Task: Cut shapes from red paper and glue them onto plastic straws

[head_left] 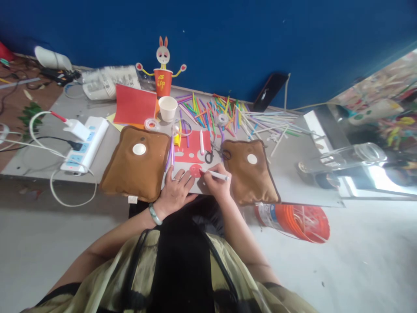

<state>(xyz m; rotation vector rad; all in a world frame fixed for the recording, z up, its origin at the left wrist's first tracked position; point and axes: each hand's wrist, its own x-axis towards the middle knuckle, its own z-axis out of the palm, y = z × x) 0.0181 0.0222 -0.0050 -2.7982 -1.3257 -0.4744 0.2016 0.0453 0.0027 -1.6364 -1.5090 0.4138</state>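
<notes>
My right hand (pixel 217 181) grips a white marker pen (pixel 217 175), its tip touching a small red paper circle (pixel 195 170) near the front edge of the grey board (pixel 293 182). My left hand (pixel 176 189) lies flat beside the circle, fingers spread, pressing down on it; it wears a ring and a green bangle. Behind the circle lies a red paper sheet (pixel 192 148) with round holes cut out, a white stick (pixel 201 142) on it, and black scissors (pixel 210 155).
Two brown pouches (pixel 137 163) (pixel 250 171) flank my hands. Behind them are several coloured straws (pixel 215 111), a white cup (pixel 168 108), tape rolls (pixel 151 124), a red rabbit cup figure (pixel 163 78), red paper (pixel 135 105) and a power strip (pixel 85 143). An orange bundle (pixel 299 221) lies on the floor.
</notes>
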